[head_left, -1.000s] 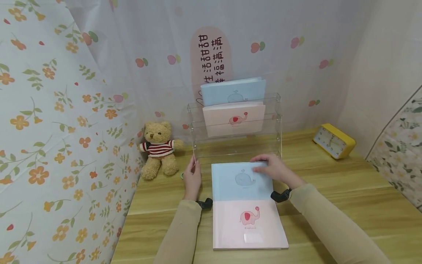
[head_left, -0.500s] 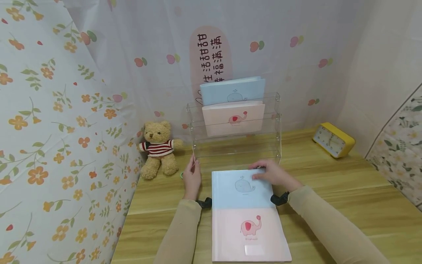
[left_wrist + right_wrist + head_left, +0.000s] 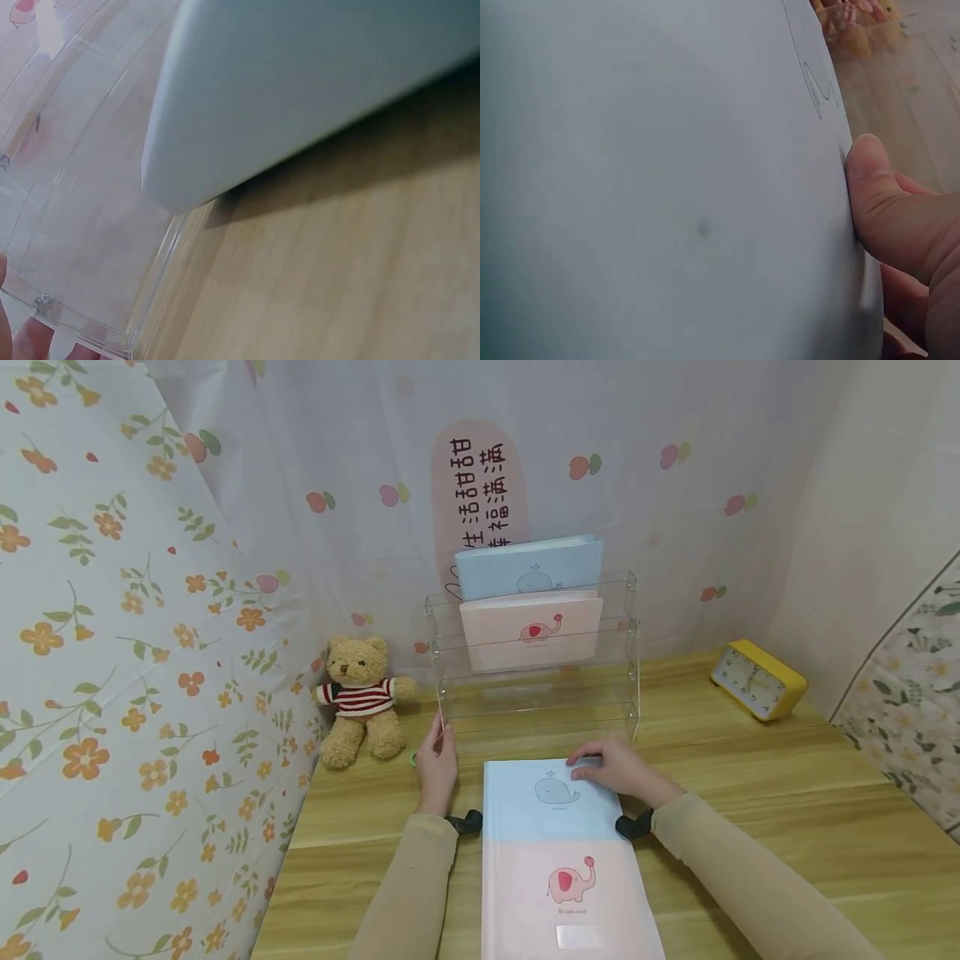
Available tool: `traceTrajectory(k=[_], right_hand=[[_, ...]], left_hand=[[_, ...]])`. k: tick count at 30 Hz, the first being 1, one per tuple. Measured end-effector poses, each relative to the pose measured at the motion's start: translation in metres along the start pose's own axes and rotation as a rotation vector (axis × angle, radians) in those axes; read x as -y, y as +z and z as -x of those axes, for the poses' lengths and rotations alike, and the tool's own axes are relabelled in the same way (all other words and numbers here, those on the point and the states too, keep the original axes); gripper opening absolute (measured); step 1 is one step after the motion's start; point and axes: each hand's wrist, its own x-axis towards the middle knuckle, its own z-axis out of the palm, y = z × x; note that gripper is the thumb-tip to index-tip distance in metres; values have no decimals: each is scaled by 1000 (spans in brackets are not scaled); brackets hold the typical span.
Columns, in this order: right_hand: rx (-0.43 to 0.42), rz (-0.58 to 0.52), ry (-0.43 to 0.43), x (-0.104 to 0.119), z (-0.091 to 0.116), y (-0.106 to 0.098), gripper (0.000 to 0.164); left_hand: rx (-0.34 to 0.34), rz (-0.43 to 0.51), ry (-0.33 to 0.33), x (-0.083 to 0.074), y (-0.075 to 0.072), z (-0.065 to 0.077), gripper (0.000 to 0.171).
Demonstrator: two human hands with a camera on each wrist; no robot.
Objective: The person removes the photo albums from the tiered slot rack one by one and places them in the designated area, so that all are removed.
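A clear plastic rack stands at the back of the table. My left hand grips its lower left side, the fingers showing through the plastic in the left wrist view. In front lies a blue notebook cover with a whale, running straight into a pink cover with an elephant; whether these are one notebook or two I cannot tell. My right hand pinches the far right corner of the blue cover, thumb on top. In the left wrist view a corner of the notebook tilts over the wood.
In the rack stand a blue whale notebook and, lower in front, a pink elephant notebook. A teddy bear sits left of the rack. A yellow alarm clock stands at the back right. Patterned curtains surround the table.
My right hand has drawn the blue and pink covers toward me, away from the rack; the near edge has passed out of the head view. My left hand has stayed on the rack.
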Motion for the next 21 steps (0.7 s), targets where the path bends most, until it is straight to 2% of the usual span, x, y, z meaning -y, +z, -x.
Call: traceTrajectory(k=[5, 9, 13, 16, 21], right_hand=[[14, 93, -29, 6, -3, -2, 15], [-48, 139, -118, 20, -10, -11, 19], [-211, 98, -184, 42, -23, -27, 16], [-391, 66, -229, 60, -32, -42, 15], [-667, -9, -278, 87, -50, -73, 29]], left_hand=[[5, -14, -4, 0, 0, 0, 48], [11, -23, -13, -1, 1, 0, 48], [0, -29, -20, -3, 0, 1, 47], [0, -38, -26, -4, 0, 2, 47], [3, -29, -23, -4, -1, 1, 47]])
